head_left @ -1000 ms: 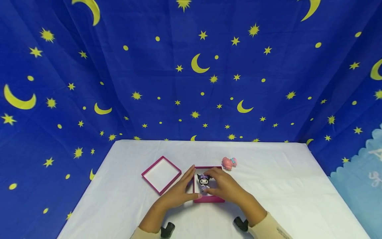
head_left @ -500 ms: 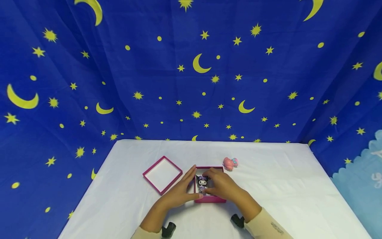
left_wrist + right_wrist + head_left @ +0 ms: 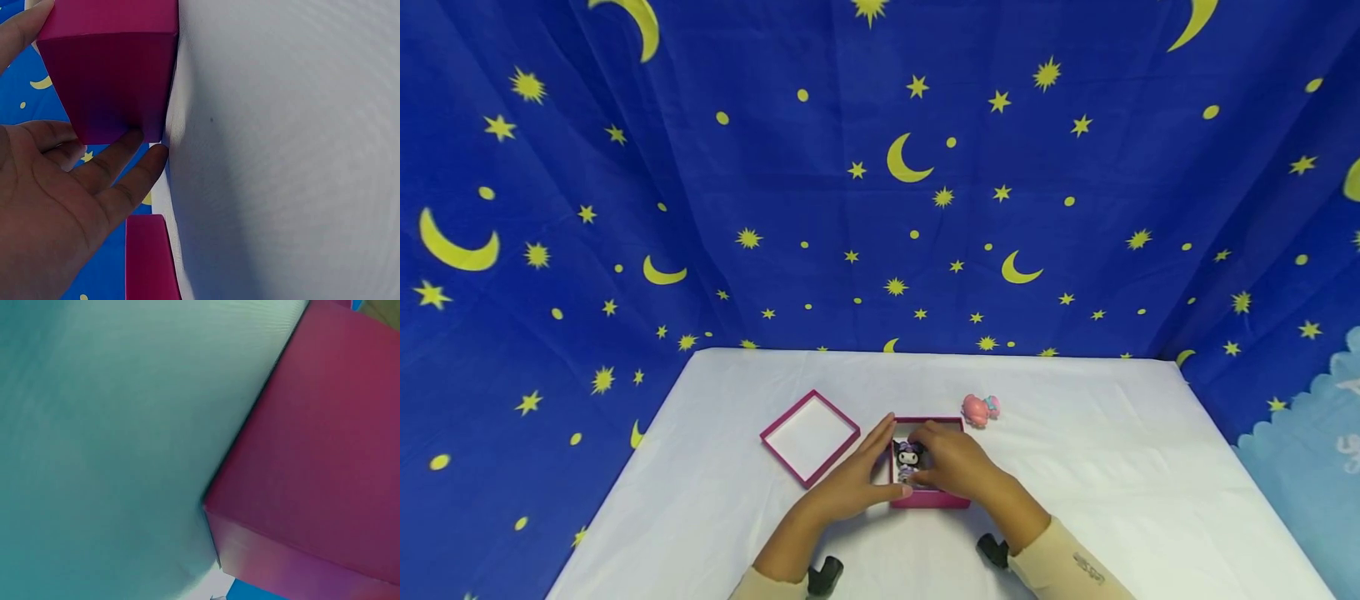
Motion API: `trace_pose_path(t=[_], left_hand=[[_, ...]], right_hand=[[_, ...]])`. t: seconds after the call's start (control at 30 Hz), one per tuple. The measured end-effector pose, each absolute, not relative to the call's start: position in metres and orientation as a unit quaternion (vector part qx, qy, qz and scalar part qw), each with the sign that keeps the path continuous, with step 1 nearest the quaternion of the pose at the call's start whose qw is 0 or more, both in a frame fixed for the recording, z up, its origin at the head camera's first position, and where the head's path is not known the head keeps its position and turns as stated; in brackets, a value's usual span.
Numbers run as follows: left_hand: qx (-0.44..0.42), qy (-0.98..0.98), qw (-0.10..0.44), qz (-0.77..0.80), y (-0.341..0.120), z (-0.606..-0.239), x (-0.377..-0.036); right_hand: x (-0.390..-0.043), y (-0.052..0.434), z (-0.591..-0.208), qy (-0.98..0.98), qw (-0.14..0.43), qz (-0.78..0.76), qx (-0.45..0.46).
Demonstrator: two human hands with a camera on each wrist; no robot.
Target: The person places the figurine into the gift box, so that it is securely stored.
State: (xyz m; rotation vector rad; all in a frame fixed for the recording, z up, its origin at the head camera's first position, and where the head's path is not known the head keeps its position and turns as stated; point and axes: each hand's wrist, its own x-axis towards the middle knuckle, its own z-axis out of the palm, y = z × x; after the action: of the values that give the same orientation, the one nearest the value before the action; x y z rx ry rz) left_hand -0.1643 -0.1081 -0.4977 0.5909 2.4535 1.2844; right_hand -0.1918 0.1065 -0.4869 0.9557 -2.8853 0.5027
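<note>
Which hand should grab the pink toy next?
Probably the right hand: the pink toy lies just past it, near the far right corner of the box. It'd likely need to let go of the doll first. The left hand, at the box's left side, is farther.

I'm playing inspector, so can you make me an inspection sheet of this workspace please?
Surface: white cloth-covered table.
Job's things: black-and-purple figurine inside open square magenta cardboard box.
Clutter: shallow square magenta cardboard piece, left of the box; rounded pink toy by its far right corner.
Hands: left hand touches the box; right hand holds the figurine.
Cables: nothing seen.
Surroundings: blue fabric backdrop, yellow moons and stars; light-blue cloth right.
</note>
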Motion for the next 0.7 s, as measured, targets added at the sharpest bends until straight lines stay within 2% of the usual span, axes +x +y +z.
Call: trace_pose_path(t=[0.33, 0.7], left_hand=[[0.207, 0.854, 0.153, 0.453, -0.1087, -0.4983, -0.1640], [0.203, 0.856, 0.152, 0.450, -0.1076, -0.4963, -0.1634]], right_hand=[[-0.1920, 0.1068, -0.4865, -0.935, 0.010, 0.191, 0.299], [-0.1904, 0.1152, -0.4845, -0.909, 0.013, 0.342, 0.237]])
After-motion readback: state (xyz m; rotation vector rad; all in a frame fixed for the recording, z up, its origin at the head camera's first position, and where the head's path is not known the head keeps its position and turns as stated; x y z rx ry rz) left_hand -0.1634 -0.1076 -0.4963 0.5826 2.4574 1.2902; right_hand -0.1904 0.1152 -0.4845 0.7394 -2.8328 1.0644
